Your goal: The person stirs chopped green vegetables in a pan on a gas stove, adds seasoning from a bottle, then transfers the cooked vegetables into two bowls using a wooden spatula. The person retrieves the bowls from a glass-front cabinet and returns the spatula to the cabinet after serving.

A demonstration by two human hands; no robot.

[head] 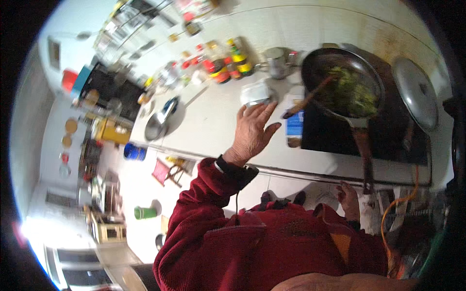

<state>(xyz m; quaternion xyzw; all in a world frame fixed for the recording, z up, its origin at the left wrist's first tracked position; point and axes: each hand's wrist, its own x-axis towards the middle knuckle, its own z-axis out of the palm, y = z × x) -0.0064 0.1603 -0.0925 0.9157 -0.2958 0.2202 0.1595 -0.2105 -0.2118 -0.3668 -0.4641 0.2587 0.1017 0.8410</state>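
My left hand (252,134) reaches over the white countertop with its fingers spread. Its fingertips are at the near side of a small, blurred white and silvery container (255,93); whether they touch it I cannot tell. My right hand (348,200) hangs below the counter's front edge, fingers slightly curled and apart, with nothing visible in it. A dark frying pan (368,70) sits on a black cooktop (327,136), its handle pointing toward me. Chopped green food (351,92) lies in the pan. A wooden-handled utensil (309,98) leans over the pan's left rim.
A domed pan lid (415,94) stands at the cooktop's right. Behind my left hand are a metal canister (276,62) and several sauce bottles (239,58). A metal bowl (156,126) sits farther left. An orange cord (395,202) hangs at the lower right.
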